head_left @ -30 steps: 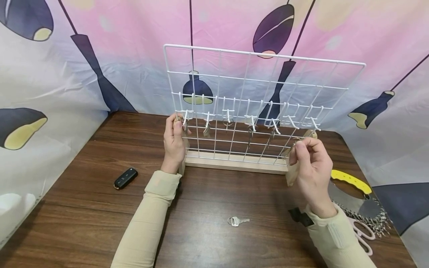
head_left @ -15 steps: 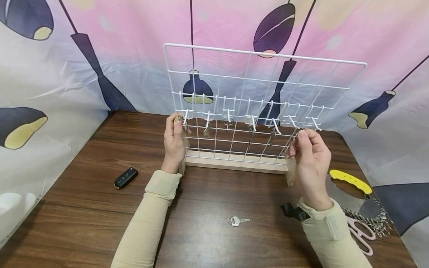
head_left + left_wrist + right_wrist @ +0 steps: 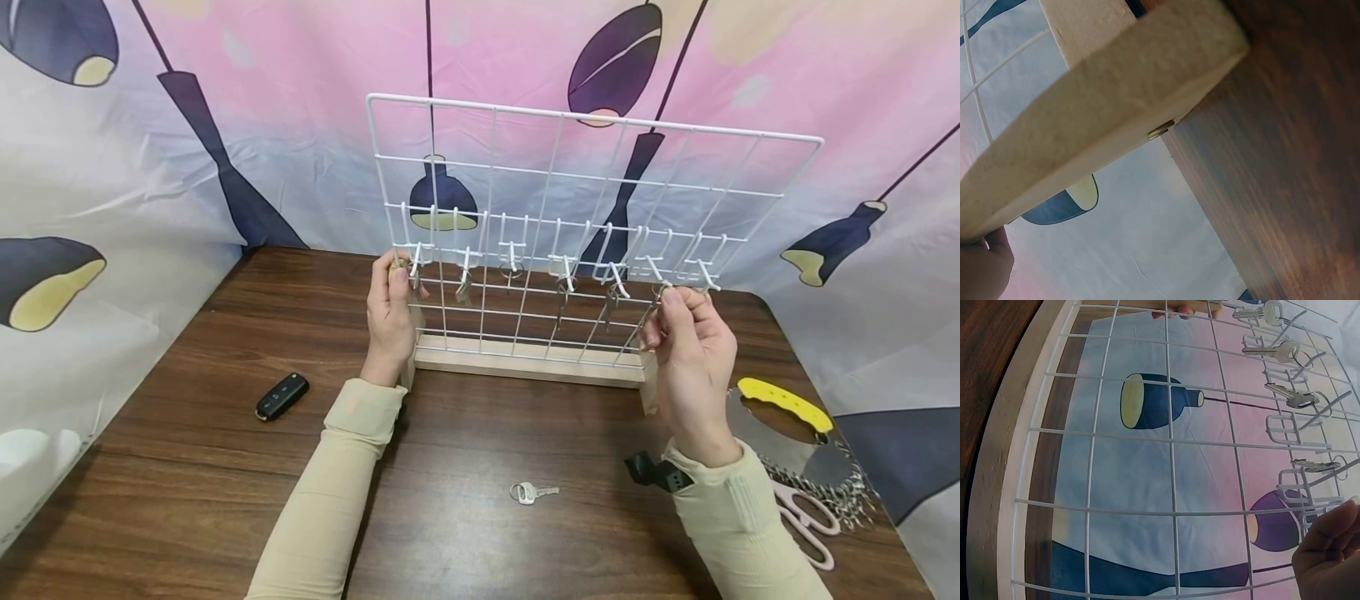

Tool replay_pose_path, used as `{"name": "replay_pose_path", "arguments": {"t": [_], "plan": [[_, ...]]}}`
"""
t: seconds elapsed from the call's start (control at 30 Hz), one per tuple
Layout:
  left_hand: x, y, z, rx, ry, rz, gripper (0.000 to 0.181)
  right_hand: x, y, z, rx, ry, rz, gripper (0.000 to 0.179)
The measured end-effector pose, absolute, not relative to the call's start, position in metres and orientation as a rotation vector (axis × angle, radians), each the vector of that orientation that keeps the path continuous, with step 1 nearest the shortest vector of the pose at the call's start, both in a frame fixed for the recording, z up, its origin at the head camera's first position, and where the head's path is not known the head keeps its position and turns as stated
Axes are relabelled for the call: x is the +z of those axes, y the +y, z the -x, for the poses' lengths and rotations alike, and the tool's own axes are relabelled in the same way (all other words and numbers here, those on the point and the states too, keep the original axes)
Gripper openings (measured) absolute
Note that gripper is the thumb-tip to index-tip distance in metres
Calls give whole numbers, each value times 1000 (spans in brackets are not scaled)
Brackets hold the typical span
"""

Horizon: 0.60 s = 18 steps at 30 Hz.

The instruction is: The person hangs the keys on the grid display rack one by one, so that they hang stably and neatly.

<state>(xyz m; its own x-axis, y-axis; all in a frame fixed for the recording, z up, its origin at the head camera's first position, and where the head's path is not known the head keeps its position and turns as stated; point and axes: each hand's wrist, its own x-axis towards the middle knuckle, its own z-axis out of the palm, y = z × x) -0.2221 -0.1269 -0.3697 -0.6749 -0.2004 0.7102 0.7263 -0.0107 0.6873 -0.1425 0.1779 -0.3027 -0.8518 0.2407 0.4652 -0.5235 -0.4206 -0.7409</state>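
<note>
A white wire grid rack (image 3: pixel 596 121) stands upright on a pale wooden base (image 3: pixel 525 364). Several white hooks run across it, and keys (image 3: pixel 1279 351) hang by their rings from some of them. My left hand (image 3: pixel 388 321) grips the rack's wooden side piece (image 3: pixel 1097 112) at its left end. At the right, the thumb and fingers of my right hand (image 3: pixel 696 358) pinch a key ring (image 3: pixel 660 291), which is right at the tip of a white hook (image 3: pixel 654 271). The key on this ring is partly hidden by the fingers.
A loose key with a ring (image 3: pixel 527 493) lies on the wooden table (image 3: pixel 450 533) in front of the rack. To the left is a black car key (image 3: pixel 282 397). Pink-handled scissors (image 3: pixel 806 521) and a yellow-handled metal plate with a bunch of small hooks (image 3: pixel 786 402) lie at the right.
My right hand has moved up and slightly left, bringing the key ring from below to the hook's tip. The left hand keeps its hold on the rack's side.
</note>
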Motion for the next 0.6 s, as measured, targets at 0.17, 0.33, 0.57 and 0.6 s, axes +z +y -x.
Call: {"name": "replay_pose_path", "arguments": {"t": [0.17,0.33,0.57,0.6], "plan": [[-369,-127,223,-1767,-1598,558,24,-303,178,144,2322,-1303,-395,13],[-369,-127,222,-1758,-1599,556,26,-303,180,144,2309,-1324,-369,12],[-369,-127,222,-1758,-1600,555,24,-304,181,144,2305,-1341,-359,11],[-369,-127,223,-1767,-1594,559,24,-304,181,145,2305,-1342,-358,11]]}}
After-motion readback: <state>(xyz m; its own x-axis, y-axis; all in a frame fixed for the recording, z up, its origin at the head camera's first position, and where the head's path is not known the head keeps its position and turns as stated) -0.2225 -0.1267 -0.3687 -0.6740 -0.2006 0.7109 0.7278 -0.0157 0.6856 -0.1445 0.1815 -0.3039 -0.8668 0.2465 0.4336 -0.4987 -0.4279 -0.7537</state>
